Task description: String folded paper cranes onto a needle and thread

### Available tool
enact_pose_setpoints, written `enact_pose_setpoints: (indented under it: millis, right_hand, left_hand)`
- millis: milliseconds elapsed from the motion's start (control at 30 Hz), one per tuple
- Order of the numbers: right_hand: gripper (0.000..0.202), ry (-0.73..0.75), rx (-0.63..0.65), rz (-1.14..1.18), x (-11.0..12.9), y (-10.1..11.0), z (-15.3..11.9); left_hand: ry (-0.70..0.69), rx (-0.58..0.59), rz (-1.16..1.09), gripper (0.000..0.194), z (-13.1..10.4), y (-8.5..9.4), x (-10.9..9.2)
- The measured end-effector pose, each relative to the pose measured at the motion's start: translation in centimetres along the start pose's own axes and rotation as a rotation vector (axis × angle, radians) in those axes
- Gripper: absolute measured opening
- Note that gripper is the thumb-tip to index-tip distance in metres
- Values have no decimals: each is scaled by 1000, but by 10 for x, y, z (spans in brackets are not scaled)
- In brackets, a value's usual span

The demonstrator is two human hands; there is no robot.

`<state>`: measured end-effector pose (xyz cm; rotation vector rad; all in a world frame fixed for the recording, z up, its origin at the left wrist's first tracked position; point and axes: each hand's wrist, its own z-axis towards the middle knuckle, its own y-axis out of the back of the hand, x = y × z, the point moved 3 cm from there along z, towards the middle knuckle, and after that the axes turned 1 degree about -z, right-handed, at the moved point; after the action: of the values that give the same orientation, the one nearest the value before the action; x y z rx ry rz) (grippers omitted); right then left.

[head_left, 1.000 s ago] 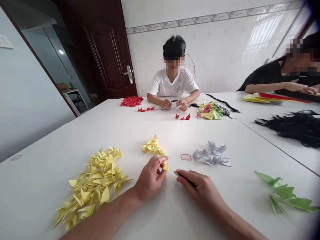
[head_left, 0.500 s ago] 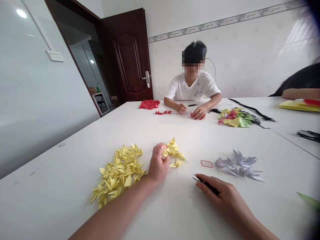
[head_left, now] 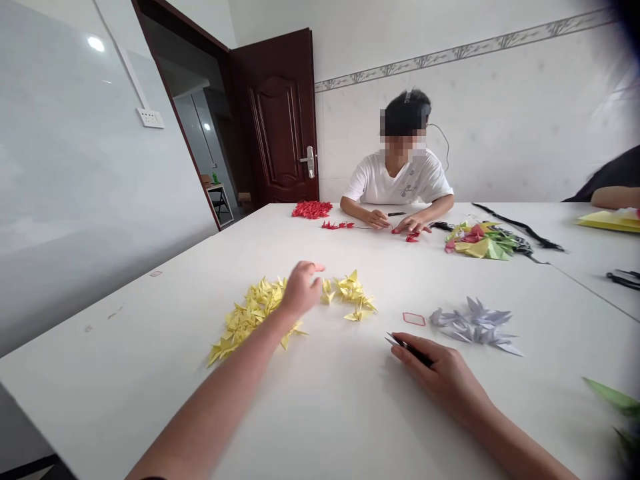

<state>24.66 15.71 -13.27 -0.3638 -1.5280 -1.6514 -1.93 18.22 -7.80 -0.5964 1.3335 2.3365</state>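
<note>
My left hand (head_left: 302, 288) is over the right edge of a large pile of yellow paper cranes (head_left: 249, 313), its fingers apart and nothing seen in them. Just right of it lies a small group of yellow cranes (head_left: 351, 288), with a single crane (head_left: 327, 292) between the group and the hand. My right hand (head_left: 440, 367) rests on the table, closed around black-handled tweezers (head_left: 416, 351) whose tips point left. Beyond that hand lies a pile of white paper cranes (head_left: 477, 325), right of a red-outlined mark on the table.
Across the white table (head_left: 320, 400) a person (head_left: 400, 180) handles red cranes (head_left: 412, 237), near a red pile (head_left: 313, 209). Mixed coloured cranes (head_left: 483, 240), a black cord (head_left: 520, 225) and scissors (head_left: 624, 279) lie farther right. Another person's arm (head_left: 615, 197) shows at the right edge.
My left hand has moved left and away from the small yellow group, and a single crane now shows apart from it. My right hand still holds the tweezers. The view has shifted slightly.
</note>
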Motion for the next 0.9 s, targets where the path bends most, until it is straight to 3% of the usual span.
enact_pose_setpoints:
  millis: [100, 200, 500, 667, 900]
  right_hand:
    - [42, 5, 69, -28, 3, 2, 0]
    - [44, -3, 86, -36, 5, 5, -1]
    - [41, 28, 21, -18, 7, 3, -1]
    - [40, 23, 9, -5, 6, 1, 0]
    - [44, 11, 94, -13, 4, 2, 0]
  left_hand:
    - [133, 56, 132, 30, 7, 38, 22]
    - [233, 139, 231, 26, 2, 52, 41]
    - [242, 260, 350, 20, 0, 33, 56]
    - [194, 260, 386, 33, 1, 26, 58]
    - [163, 285, 385, 22, 1, 22, 49]
